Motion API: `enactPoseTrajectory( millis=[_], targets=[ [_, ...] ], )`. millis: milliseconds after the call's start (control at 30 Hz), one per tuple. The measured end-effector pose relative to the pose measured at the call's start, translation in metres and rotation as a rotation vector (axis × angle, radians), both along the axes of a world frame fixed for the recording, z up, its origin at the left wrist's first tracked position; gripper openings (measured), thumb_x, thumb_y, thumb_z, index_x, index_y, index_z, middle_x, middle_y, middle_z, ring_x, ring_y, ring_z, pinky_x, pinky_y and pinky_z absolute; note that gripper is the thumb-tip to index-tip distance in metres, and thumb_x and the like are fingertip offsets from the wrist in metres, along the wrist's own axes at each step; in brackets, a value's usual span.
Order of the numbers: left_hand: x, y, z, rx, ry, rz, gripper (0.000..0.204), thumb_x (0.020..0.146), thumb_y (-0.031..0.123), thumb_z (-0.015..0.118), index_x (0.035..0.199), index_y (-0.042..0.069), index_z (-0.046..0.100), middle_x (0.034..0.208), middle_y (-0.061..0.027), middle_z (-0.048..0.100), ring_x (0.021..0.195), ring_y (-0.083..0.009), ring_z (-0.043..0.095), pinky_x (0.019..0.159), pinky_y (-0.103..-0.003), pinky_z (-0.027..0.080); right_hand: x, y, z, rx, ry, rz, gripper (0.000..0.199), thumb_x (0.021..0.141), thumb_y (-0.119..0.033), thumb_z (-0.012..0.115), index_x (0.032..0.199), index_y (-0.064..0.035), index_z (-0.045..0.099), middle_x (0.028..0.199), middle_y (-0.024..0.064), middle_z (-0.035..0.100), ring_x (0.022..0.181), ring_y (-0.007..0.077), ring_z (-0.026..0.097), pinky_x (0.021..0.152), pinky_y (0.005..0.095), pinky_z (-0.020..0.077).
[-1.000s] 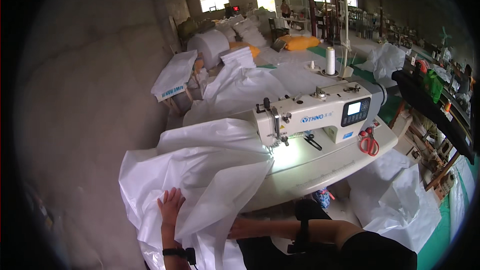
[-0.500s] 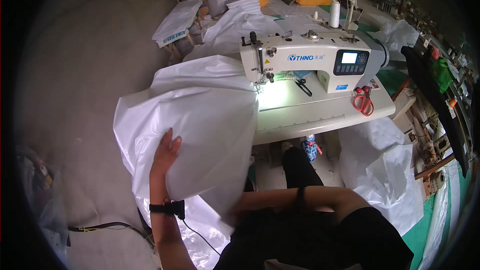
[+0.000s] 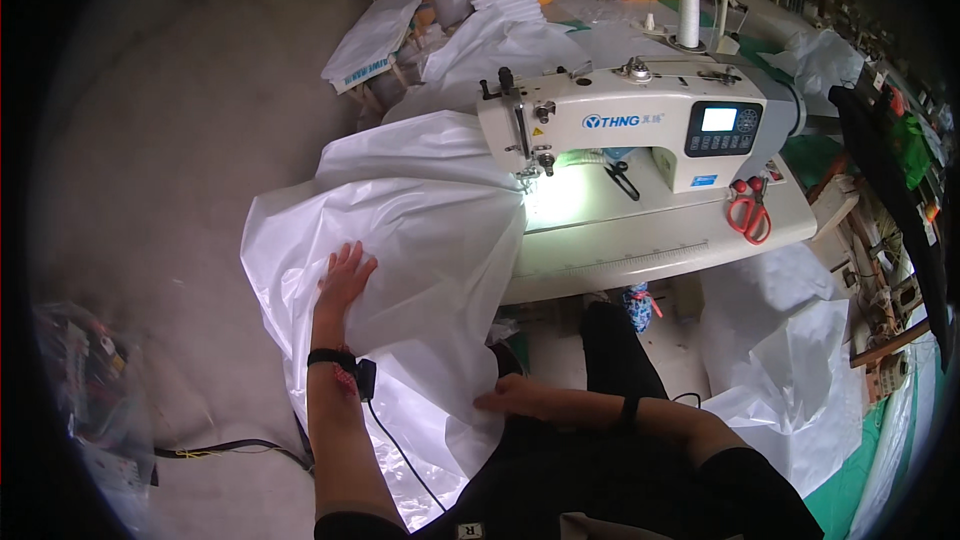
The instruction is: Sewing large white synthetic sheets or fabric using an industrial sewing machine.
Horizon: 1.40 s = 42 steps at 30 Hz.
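Note:
A large white plastic sheet drapes over the left end of the sewing machine's bed, its far part running in under the lit needle area. My left hand lies flat on top of the sheet with the fingers spread. Low in front of my body, my right hand is closed on the sheet's near right edge; its fingertips are partly hidden. The white sewing machine stands to the right of the sheet, with its lamp and display lit.
Red-handled scissors and small black thread snips lie on the machine bed. A thread cone stands behind the machine. More white sheeting hangs at the right. Cable crosses the floor at the lower left.
My right hand, blurred and hidden at the sheet's lower edge before, now shows closed on that edge. The left hand's fingers have spread on the sheet. The whole view has shifted slightly.

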<state>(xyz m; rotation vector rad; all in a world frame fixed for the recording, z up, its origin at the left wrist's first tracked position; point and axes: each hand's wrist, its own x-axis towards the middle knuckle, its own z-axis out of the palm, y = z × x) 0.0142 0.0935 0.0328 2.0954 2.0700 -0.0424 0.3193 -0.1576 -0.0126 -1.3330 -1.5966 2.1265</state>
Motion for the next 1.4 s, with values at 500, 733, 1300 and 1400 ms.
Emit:
enactPoseTrajectory(
  millis=[500,733,1300,1400],
  targets=[
    [-0.007,0.000,0.034,0.098,-0.126,-0.129,0.063,0.090,0.050,0.056,0.141,0.015,0.046,0.144,-0.0127,0.045,0.131,-0.0329,0.043,0.106,-0.055,0.034,0.051,-0.033,-0.010,-0.073,-0.069,0.229,0.049,0.093,-0.045,0.059,0.106,0.0020,0.067,0.091,0.0103,0.068,0.079,0.0199,0.064,0.073,0.0320,0.0506],
    [0.140,-0.191,0.072,0.688,0.016,-0.684,0.067,0.080,0.039,0.070,0.137,0.009,0.048,0.118,-0.0156,0.063,0.112,-0.0315,0.059,0.107,-0.057,0.030,0.067,-0.011,0.032,0.087,-0.017,-0.207,0.035,0.098,-0.032,0.054,0.099,0.0008,0.065,0.090,0.0115,0.066,0.074,0.0201,0.066,0.065,0.0296,0.0530],
    [0.160,-0.227,0.137,0.838,0.245,-0.292,0.014,0.076,0.007,0.061,0.088,0.012,0.067,0.086,-0.0031,0.064,0.085,-0.0233,0.064,0.101,-0.053,0.040,0.017,0.118,0.018,-0.181,0.918,-0.992,0.015,0.090,-0.010,0.060,0.102,-0.0044,0.053,0.099,0.0071,0.055,0.086,0.0231,0.064,0.067,0.0325,0.0539],
    [0.168,-0.231,0.146,0.892,0.231,-0.364,0.017,0.075,0.007,0.062,0.089,0.013,0.069,0.088,-0.0021,0.064,0.089,-0.0227,0.063,0.102,-0.053,0.039,0.018,0.141,0.016,-0.185,0.911,-0.955,0.016,0.089,-0.013,0.061,0.102,-0.0060,0.056,0.084,0.0009,0.054,0.068,0.0139,0.059,0.054,0.0258,0.0459]
  ],
)
